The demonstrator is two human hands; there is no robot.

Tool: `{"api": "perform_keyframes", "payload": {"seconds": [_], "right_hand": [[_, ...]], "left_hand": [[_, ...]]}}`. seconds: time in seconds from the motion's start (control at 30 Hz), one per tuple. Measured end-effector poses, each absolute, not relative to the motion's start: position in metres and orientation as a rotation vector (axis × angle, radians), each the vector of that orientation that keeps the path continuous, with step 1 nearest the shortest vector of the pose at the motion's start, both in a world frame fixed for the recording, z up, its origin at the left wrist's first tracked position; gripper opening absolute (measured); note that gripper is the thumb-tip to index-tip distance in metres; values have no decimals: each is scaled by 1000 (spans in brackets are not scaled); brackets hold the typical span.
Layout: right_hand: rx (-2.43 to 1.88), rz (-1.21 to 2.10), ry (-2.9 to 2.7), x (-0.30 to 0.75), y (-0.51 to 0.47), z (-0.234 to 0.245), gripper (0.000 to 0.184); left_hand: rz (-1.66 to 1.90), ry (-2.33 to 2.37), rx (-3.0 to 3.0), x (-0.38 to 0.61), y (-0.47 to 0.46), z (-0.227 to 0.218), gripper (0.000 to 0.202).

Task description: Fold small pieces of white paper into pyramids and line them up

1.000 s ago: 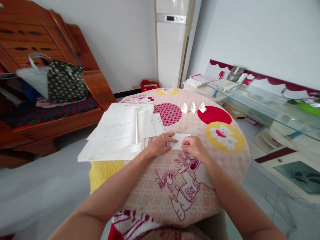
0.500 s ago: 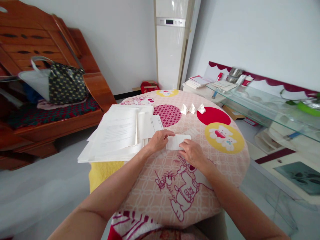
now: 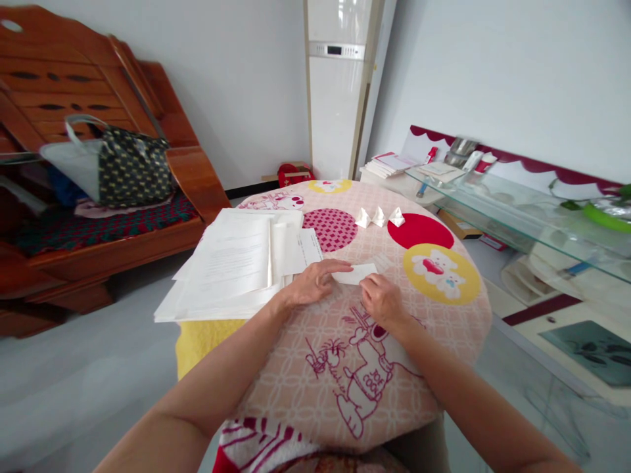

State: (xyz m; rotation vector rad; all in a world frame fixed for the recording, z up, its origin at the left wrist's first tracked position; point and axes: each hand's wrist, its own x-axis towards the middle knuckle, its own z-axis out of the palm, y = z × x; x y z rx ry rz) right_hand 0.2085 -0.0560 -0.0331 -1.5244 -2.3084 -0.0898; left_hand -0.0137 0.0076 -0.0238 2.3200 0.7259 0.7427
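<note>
A small white paper slip [image 3: 359, 272] lies on the round table with a pink cartoon-print cloth [image 3: 345, 368]. My left hand [image 3: 311, 284] rests flat on the slip's left end, fingers stretched over it. My right hand [image 3: 382, 301] has its fingers curled and pinches the slip's near right edge, lifting it a little off the cloth. Three small folded white paper shapes [image 3: 378, 217] stand in a row farther back on the table.
A stack of white sheets [image 3: 231, 263] covers the table's left side. A wooden bench [image 3: 98, 217] with a patterned bag [image 3: 131, 167] is at the left. A glass shelf unit [image 3: 517, 203] with small items runs along the right. A white air conditioner [image 3: 338, 92] stands behind.
The paper slip looks narrower now, its near edge raised by my right hand. My left hand's fingers have spread flatter over its left end.
</note>
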Motion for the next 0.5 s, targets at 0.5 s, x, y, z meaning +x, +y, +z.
{"api": "perform_keyframes", "payload": {"seconds": [0.5], "right_hand": [[-1190, -107, -2227, 225, -48, -48, 26]], "left_hand": [[805, 679, 2807, -4, -18, -16, 20]]}}
